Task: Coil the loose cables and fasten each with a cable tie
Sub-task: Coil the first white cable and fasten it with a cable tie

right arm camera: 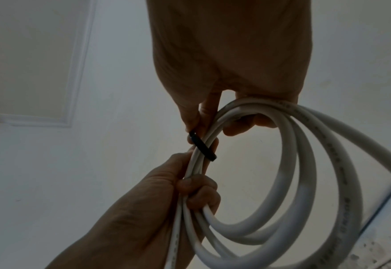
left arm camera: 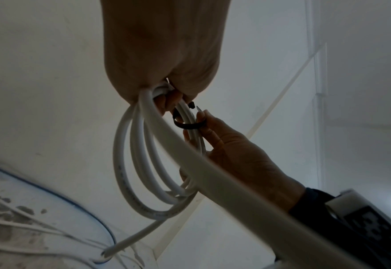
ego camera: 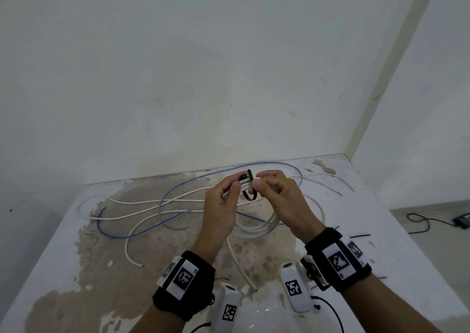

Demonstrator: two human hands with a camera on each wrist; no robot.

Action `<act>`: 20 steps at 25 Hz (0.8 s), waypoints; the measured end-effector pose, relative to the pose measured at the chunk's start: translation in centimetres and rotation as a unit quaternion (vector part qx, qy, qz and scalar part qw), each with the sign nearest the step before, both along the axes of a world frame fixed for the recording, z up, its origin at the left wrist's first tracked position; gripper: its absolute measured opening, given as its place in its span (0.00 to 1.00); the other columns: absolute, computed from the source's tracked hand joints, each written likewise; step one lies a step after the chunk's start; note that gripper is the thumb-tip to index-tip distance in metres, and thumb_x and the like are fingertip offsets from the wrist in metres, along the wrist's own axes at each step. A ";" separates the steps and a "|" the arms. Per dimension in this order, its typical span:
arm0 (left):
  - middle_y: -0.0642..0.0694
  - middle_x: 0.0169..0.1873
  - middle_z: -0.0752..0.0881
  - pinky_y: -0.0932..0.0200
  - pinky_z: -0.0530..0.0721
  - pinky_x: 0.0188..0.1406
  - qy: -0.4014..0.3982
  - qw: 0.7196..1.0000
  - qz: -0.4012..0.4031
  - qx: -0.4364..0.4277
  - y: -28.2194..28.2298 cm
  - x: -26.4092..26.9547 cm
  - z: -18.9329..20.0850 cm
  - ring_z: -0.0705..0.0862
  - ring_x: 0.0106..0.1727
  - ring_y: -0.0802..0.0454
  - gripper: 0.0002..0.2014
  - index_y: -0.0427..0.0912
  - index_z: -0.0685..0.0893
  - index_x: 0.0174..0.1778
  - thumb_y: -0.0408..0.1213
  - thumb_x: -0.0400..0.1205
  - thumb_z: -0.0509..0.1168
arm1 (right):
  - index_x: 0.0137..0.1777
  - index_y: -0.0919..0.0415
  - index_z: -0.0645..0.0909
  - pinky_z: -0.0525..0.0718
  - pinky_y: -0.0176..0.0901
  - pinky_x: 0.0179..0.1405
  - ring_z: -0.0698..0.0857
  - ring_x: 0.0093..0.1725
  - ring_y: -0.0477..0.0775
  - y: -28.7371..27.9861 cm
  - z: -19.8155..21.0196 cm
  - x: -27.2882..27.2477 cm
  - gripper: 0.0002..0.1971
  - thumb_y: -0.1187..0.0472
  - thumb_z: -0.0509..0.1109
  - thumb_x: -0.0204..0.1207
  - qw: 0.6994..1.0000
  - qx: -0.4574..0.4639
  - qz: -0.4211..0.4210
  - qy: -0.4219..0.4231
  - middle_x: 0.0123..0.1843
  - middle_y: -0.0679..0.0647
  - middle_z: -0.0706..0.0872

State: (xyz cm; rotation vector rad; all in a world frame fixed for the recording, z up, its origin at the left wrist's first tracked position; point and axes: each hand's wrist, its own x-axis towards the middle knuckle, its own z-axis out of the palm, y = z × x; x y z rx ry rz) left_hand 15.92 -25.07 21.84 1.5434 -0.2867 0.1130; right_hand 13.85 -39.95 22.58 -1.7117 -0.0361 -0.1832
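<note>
Both hands hold a white cable coil (ego camera: 256, 227) up above the stained table (ego camera: 396, 231). My left hand (ego camera: 237, 183) grips the bundled strands, its fingers curled round them (right arm camera: 198, 191). My right hand (ego camera: 256, 180) pinches a black cable tie (ego camera: 248, 189) that loops round the strands just right of the left thumb. The tie (right arm camera: 202, 145) crosses the bundle between the two hands, and the right hand's other fingers hook through the coil (right arm camera: 305, 163). In the left wrist view the tie's loop (left arm camera: 187, 125) hangs loose round the strands and the coil (left arm camera: 125, 163) hangs down. One free cable end (ego camera: 250, 281) trails toward me.
Loose white cables (ego camera: 142, 201) and a thin blue cable (ego camera: 122, 234) sprawl across the table behind the hands. A spare black tie (ego camera: 360, 236) lies at the right. Walls close off the back and right; a dark device (ego camera: 461, 220) sits on the floor.
</note>
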 end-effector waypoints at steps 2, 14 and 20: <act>0.46 0.42 0.82 0.77 0.74 0.31 0.001 1.000 0.003 -0.003 -0.1 0.1 0.1 0.74 0.44 0.47 0.13 0.44 0.86 0.60 0.29 0.87 0.59 | 0.40 0.55 0.92 0.78 0.26 0.58 0.79 0.67 0.42 -0.1 0.2 0.0 0.11 0.57 0.71 0.82 1.000 -0.012 0.014 0.000 0.57 0.50 0.83; 0.47 0.41 0.79 0.78 0.74 0.30 -0.008 1.000 -0.003 0.007 -0.1 0.8 0.4 0.73 0.44 0.48 0.13 0.38 0.85 0.63 0.28 0.88 0.58 | 0.36 0.56 0.91 0.80 0.36 0.63 0.79 0.68 0.46 -0.3 0.6 0.2 0.13 0.59 0.71 0.82 0.998 -0.026 0.056 -0.002 0.52 0.38 0.84; 0.35 0.38 0.87 0.73 0.73 0.26 -0.016 1.000 0.003 0.002 0.0 0.9 0.1 0.75 0.43 0.48 0.13 0.41 0.86 0.62 0.28 0.87 0.59 | 0.37 0.64 0.90 0.76 0.23 0.57 0.78 0.68 0.43 -0.2 0.5 0.4 0.15 0.60 0.69 0.84 0.999 -0.021 0.044 -0.023 0.46 0.28 0.86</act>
